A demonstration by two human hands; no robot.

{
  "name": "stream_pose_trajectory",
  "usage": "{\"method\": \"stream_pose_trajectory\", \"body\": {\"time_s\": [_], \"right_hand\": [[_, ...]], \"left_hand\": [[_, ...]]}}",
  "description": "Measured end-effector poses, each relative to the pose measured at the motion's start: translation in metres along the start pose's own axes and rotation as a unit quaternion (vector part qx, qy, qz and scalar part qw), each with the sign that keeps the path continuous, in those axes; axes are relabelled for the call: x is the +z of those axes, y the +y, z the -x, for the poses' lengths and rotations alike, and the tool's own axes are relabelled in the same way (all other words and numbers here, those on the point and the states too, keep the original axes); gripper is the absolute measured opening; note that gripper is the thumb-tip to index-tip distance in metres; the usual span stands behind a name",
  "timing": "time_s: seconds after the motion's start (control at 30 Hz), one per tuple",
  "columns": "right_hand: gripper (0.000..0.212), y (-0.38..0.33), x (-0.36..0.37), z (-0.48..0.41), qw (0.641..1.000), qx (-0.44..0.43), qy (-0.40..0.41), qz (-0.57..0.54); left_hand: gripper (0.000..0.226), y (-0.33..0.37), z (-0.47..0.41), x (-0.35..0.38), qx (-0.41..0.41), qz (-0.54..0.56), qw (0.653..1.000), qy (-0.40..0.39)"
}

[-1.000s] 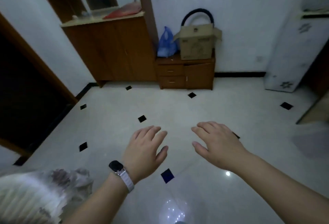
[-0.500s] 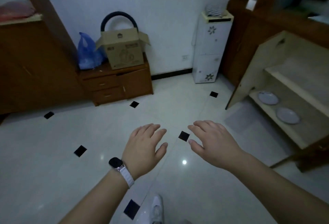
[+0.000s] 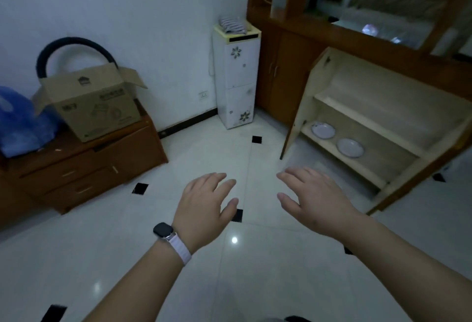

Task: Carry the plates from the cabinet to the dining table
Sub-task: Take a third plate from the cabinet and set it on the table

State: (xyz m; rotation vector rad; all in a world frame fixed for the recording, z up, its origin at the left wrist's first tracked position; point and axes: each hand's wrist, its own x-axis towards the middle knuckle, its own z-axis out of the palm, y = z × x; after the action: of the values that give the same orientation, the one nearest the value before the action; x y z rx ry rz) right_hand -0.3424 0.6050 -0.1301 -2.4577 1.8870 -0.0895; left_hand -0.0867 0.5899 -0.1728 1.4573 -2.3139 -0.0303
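Two pale plates lie side by side on the lower shelf of the open cabinet at the right: the far plate and the near plate. The cabinet door stands swung open to the left. My left hand, with a watch on its wrist, and my right hand hover palm down over the tiled floor, fingers relaxed, holding nothing. Both hands are well short of the shelf. The dining table is out of view.
A low wooden drawer unit at the left carries a cardboard box and a blue bag. A white floral stand sits in the corner. Glossy white floor tiles stretch between me and the cabinet.
The view has swung right and closer, bringing the open cabinet and its two plates further into view. My hands keep the same open pose in front of me.
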Motion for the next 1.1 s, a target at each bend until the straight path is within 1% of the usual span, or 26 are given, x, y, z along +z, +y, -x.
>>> {"method": "stream_pose_trajectory", "body": {"time_s": [0.23,0.4,0.5,0.6,0.7,0.77,0.9,1.0,1.1], "right_hand": [[0.053,0.045,0.000,-0.017,0.996,0.092,0.000,0.002],[0.053,0.090,0.020,-0.037,0.990,0.143,-0.013,-0.009],[0.057,0.125,0.032,-0.063,0.988,0.153,-0.021,-0.027],[0.056,0.165,0.046,-0.097,0.985,0.159,-0.022,-0.058],[0.065,0.210,0.051,-0.132,0.983,0.164,-0.029,-0.074],[0.068,0.242,0.049,-0.149,0.982,0.168,-0.026,-0.080],[0.059,0.305,0.039,-0.174,0.979,0.190,-0.004,-0.068],[0.058,0.343,0.036,-0.182,0.978,0.203,-0.006,-0.058],[0.055,0.372,0.029,-0.183,0.971,0.229,0.018,-0.062]], "left_hand": [[0.042,0.010,-0.080,0.035,0.082,0.038,0.996,-0.018],[0.042,0.023,-0.134,0.067,0.121,0.044,0.991,-0.036],[0.041,0.028,-0.172,0.090,0.142,0.038,0.988,-0.056],[0.041,0.032,-0.217,0.114,0.152,0.026,0.985,-0.071],[0.042,0.042,-0.274,0.135,0.145,0.019,0.985,-0.087],[0.043,0.054,-0.313,0.150,0.159,0.012,0.982,-0.097],[0.045,0.087,-0.383,0.178,0.196,0.006,0.975,-0.108],[0.045,0.113,-0.420,0.193,0.212,0.016,0.971,-0.108],[0.043,0.136,-0.450,0.205,0.243,0.020,0.964,-0.108]]}}
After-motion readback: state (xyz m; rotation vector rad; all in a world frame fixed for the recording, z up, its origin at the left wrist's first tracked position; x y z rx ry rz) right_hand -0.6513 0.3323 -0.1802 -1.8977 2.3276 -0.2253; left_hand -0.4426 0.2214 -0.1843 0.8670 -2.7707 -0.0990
